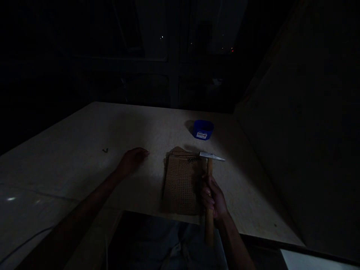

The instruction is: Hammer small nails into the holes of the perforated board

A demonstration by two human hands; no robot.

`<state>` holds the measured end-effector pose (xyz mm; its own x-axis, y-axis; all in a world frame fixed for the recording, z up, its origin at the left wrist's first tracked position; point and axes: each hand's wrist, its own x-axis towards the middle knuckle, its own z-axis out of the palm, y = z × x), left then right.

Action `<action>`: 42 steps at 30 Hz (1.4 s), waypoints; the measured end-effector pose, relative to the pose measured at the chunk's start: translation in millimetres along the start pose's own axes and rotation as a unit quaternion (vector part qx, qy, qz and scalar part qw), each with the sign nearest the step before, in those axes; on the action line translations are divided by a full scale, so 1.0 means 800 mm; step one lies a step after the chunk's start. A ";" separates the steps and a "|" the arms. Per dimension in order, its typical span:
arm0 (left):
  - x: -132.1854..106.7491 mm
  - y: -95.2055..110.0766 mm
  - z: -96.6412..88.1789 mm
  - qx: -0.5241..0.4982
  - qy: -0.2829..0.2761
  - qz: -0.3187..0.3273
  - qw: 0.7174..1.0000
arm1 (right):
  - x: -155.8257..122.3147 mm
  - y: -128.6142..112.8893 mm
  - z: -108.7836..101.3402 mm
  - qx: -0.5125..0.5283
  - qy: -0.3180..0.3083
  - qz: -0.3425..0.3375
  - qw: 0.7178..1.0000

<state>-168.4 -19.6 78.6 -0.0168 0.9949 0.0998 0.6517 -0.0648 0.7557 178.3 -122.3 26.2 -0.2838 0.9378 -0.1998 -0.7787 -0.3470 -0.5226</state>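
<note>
My right hand [213,198] is closed round the wooden handle of a hammer [210,176]. The hammer's metal head lies over the far right corner of a brown perforated board [180,183] on the table. A small dark cluster, perhaps nails [191,159], sits on the board's far edge by the hammer head. My left hand [132,159] rests on the tabletop to the left of the board, fingers stretched forward and holding nothing.
A pale wooden table [112,123] fills the dimly lit scene. A blue container [203,129] stands beyond the board. A small dark item [105,150] lies far left. A large upright panel [303,142] borders the table's right side. The background is dark.
</note>
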 end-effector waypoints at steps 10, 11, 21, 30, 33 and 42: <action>0.008 0.076 0.108 -0.389 -0.135 -0.188 0.892 | 0.003 0.002 0.000 -0.006 0.023 -0.001 1.000; 0.010 0.077 0.114 -0.406 -0.138 -0.202 0.881 | 0.003 0.002 0.000 -0.006 0.021 -0.001 1.000; 0.023 0.071 0.158 -0.194 -0.153 -0.032 0.969 | 0.002 0.001 0.008 -0.005 0.027 0.001 1.000; 0.017 0.089 0.169 0.006 -0.116 0.262 0.958 | 0.003 0.001 0.008 -0.005 0.036 0.006 0.999; 0.017 0.084 0.174 0.004 -0.110 0.249 0.962 | 0.003 0.001 0.008 -0.005 0.032 0.006 0.999; 0.014 0.072 0.180 -0.017 -0.039 0.152 0.988 | 0.004 0.001 0.010 -0.003 0.040 0.014 0.999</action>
<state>-21.8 -0.9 29.6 0.2351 0.9322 0.2753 0.5922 -0.3620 0.7199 172.3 -119.6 31.6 -0.2602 0.9240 -0.2802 -0.7671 -0.3741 -0.5212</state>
